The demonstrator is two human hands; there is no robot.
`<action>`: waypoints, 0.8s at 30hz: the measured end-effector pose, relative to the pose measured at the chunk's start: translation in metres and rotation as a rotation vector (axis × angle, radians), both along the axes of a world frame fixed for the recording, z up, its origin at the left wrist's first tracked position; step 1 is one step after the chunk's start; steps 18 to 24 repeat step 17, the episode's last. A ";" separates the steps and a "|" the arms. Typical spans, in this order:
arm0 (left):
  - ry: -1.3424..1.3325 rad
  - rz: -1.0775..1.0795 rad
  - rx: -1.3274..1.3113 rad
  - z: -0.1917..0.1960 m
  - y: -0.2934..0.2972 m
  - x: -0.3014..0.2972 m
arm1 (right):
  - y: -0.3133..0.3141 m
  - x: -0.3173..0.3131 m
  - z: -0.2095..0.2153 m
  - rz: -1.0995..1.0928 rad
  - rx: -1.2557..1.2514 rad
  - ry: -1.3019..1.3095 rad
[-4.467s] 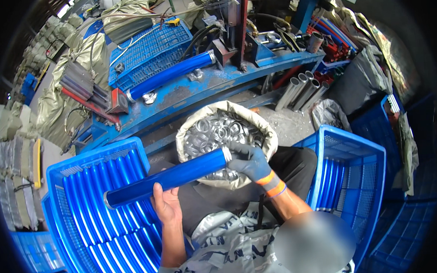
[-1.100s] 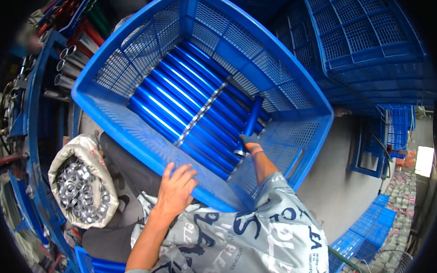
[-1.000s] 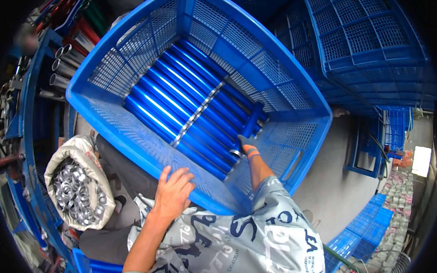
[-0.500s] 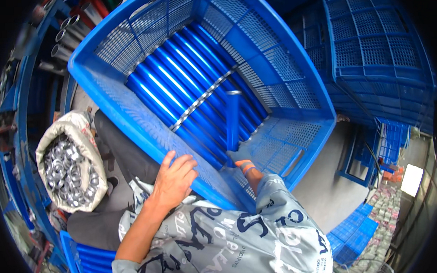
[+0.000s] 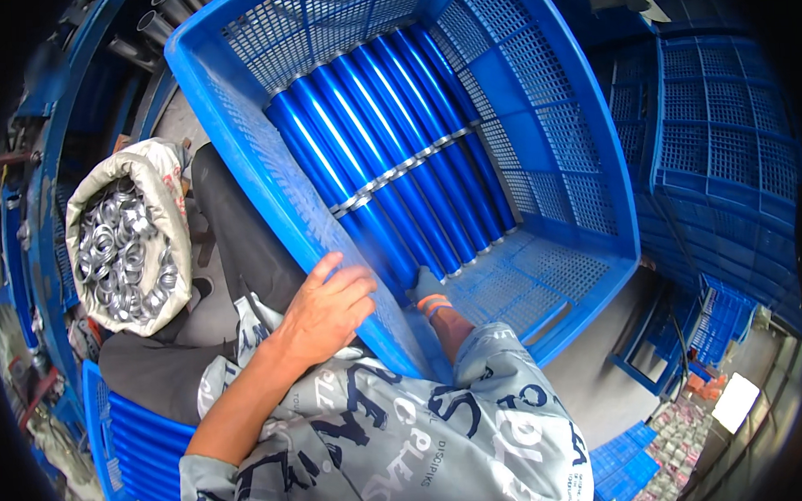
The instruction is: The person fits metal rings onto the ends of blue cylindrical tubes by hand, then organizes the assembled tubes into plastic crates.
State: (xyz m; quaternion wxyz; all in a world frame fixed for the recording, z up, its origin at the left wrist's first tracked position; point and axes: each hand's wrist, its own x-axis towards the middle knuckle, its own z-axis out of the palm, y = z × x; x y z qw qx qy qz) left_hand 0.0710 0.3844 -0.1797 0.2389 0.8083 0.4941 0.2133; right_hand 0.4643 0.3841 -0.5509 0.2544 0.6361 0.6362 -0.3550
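Observation:
A large blue plastic crate (image 5: 224,124) with mesh walls stands tilted before me. Two rows of shiny blue tubes (image 5: 374,110) with silvery ends lie side by side on its bottom. My right hand (image 5: 427,287), in a grey glove with orange at the wrist, is down inside the crate. It is closed on the near end of a blue tube (image 5: 385,251), which lies at the left of the nearer row and looks slightly blurred. My left hand (image 5: 328,310) is at the crate's near left rim, holding nothing, its fingers loosely bent and apart.
At the left stands a pale sack (image 5: 173,183) full of silvery metal rings (image 5: 118,251). Another blue crate (image 5: 99,446) with blue tubes sits at lower left. Metal pipes (image 5: 155,28) stick out at upper left. Stacked blue crates (image 5: 723,107) rise at the right.
My right hand has lowered the slanted blue tube into the nearer row and moved slightly left. The view has shifted, so the crate sits further right. My left hand stays by the rim.

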 end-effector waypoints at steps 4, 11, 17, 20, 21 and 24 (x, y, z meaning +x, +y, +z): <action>-0.005 -0.008 0.011 -0.002 0.001 0.000 | -0.019 0.001 -0.026 0.023 0.012 -0.075; 0.015 0.014 0.014 -0.008 -0.008 -0.013 | -0.023 -0.026 -0.024 0.172 0.089 -0.087; -0.008 -0.036 0.042 -0.014 -0.007 -0.018 | -0.038 -0.004 -0.091 0.007 0.056 -0.254; -0.008 -0.036 0.042 -0.014 -0.007 -0.018 | -0.038 -0.004 -0.091 0.007 0.056 -0.254; -0.008 -0.036 0.042 -0.014 -0.007 -0.018 | -0.038 -0.004 -0.091 0.007 0.056 -0.254; -0.008 -0.036 0.042 -0.014 -0.007 -0.018 | -0.038 -0.004 -0.091 0.007 0.056 -0.254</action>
